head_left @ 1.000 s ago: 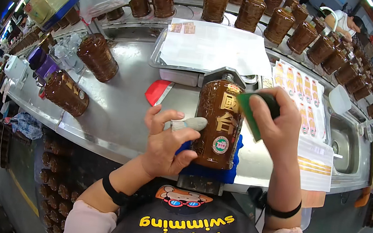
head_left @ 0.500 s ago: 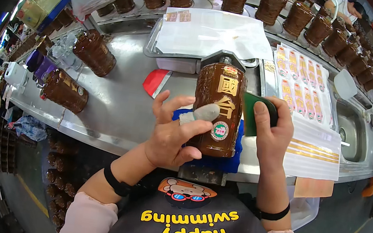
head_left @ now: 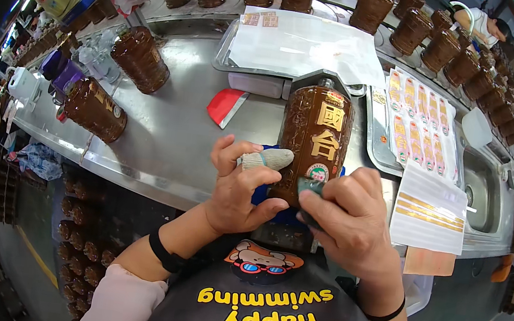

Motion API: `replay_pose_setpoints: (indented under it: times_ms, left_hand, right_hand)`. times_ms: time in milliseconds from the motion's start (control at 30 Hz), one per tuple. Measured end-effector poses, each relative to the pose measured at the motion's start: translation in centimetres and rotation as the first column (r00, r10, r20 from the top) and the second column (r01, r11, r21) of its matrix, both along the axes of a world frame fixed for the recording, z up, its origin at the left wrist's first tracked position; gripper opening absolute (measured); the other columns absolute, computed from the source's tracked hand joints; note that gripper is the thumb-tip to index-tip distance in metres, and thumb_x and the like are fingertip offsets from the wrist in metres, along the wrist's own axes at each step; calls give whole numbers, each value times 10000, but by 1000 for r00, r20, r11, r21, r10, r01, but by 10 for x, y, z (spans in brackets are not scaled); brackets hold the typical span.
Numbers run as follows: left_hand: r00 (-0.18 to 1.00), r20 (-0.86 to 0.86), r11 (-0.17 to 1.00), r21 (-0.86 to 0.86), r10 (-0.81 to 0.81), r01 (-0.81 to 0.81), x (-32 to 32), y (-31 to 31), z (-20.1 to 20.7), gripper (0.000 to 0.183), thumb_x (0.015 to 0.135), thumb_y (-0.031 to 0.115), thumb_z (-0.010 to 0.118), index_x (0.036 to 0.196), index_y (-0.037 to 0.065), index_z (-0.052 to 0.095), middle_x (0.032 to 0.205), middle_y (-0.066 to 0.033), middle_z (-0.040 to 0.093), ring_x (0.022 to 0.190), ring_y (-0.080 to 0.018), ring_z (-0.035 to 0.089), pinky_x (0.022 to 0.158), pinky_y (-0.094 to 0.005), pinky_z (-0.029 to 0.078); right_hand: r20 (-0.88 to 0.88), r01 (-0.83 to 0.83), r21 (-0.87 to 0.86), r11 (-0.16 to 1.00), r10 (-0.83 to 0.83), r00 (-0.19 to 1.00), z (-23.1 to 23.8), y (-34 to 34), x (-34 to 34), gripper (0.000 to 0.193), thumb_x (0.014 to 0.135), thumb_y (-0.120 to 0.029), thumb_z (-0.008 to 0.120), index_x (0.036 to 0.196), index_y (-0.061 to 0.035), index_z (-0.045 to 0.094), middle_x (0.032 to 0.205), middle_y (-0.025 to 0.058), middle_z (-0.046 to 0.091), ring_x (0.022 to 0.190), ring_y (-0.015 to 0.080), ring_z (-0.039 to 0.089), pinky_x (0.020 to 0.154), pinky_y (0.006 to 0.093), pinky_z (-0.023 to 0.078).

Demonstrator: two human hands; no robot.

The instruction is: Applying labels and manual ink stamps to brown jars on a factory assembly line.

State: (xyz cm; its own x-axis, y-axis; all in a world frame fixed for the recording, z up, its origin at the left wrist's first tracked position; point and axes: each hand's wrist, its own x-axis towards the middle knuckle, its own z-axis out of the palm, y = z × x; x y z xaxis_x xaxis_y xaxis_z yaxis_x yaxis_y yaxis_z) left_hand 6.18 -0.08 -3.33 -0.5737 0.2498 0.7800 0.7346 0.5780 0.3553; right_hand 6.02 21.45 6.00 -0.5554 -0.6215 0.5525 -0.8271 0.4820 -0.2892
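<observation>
A brown bottle with raised gold characters lies on its back before me, its neck pointing away, on a blue cloth. My left hand is at its left side, fingers curved apart with nothing between them; a grey cloth cot covers the index finger. My right hand grips a dark green scraper, whose edge meets the bottle's lower front. There it partly covers a round green-and-white sticker.
Behind the bottle is a tray with white sheets. Sheets of gold stickers lie to the right, beside a sink. Two brown bottles and a red-and-white packet lie at left. More bottles line the far conveyor.
My right hand has swung left and down, bringing the scraper from beside the bottle onto its lower front. My left index finger has slid off the front to the bottle's left edge.
</observation>
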Motion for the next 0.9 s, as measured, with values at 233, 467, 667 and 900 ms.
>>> replay_pose_setpoints:
  times_ms: [233, 467, 667, 900]
  left_hand:
    - [983, -183, 991, -137, -34, 9, 8, 16, 19, 256, 785, 245, 740, 986, 211, 585, 1063, -54, 583, 1119, -275, 468, 1069, -557, 205]
    - [974, -221, 984, -177, -59, 20, 5, 9, 1, 295, 764, 191, 751, 987, 204, 559, 1008, -17, 556, 1013, -238, 489, 1051, -578, 214]
    - [995, -101, 984, -176, -3, -15, 13, 9, 10, 293, 785, 269, 737, 996, 192, 549, 1020, -29, 583, 1003, -255, 493, 1043, -581, 225]
    - [980, -182, 975, -218, -80, 39, 9, 19, 6, 341, 798, 357, 728, 1019, 176, 542, 998, -50, 616, 1024, -278, 484, 1055, -571, 220]
  right_hand:
    - [403, 297, -417, 859, -118, 908, -17, 20, -2, 166, 835, -123, 736, 918, -4, 654, 766, 69, 569, 663, 146, 551, 567, 268, 428]
    - [672, 525, -532, 664, -46, 739, -49, 12, -3, 249, 936, -233, 659, 934, 9, 597, 712, 17, 596, 603, 53, 529, 527, 211, 419]
    - [698, 548, -524, 652, -40, 715, -51, 11, -3, 275, 940, -257, 655, 939, 9, 582, 696, 12, 580, 588, 51, 521, 512, 215, 419]
    - [649, 520, -553, 651, -55, 759, -52, 10, -3, 295, 940, -274, 656, 939, 11, 579, 699, 13, 577, 594, 53, 517, 516, 216, 423]
